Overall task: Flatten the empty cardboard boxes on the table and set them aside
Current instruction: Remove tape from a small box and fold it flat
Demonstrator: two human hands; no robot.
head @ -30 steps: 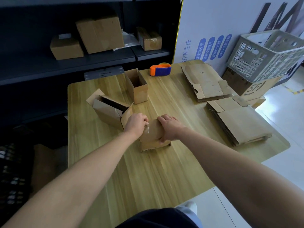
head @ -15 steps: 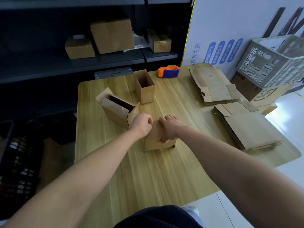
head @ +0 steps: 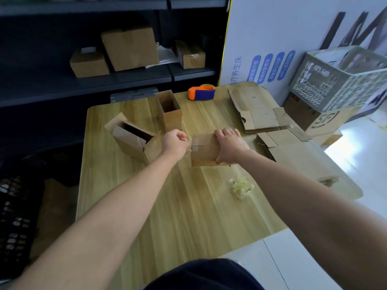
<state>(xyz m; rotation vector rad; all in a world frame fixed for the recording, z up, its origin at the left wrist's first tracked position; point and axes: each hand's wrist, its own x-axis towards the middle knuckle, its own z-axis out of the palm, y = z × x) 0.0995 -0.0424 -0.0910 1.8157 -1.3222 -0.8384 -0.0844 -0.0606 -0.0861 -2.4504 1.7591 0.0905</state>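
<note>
Change: the left hand [head: 174, 141] has drawn away to the left from the small cardboard box [head: 204, 153]. A second ago both hands sat close together on top of it.
Tape: a strip of clear tape [head: 194, 143] now spans the gap between the left fist and the box's top seam, and is partly peeled off.
Left hand fingers: curled into a fist and pinching the free end of the tape.
Right hand [head: 229, 146]: as before, it clamps the box, with fingers curled over the far edge and the thumb on the near side.
Box location: mid-table [head: 188, 206], standing and not yet collapsed; its seam slit is visible under the tape.
Meaning for the task: the seal is coming off, so the flaps can probably be opened soon and the box pressed flat.
Remaining work: an open upright box [head: 169, 114] and an open box lying on its side [head: 129, 137] are still unflattened, at far left.
Set-aside area: flattened cardboard [head: 257, 109] and a second flat stack [head: 299, 158] lie along the right edge.
Debris: a wad of crumpled tape [head: 240, 186] lies near the right forearm.
Risk: the tape could tear the cardboard's surface if it is pulled at a steep angle.
</note>
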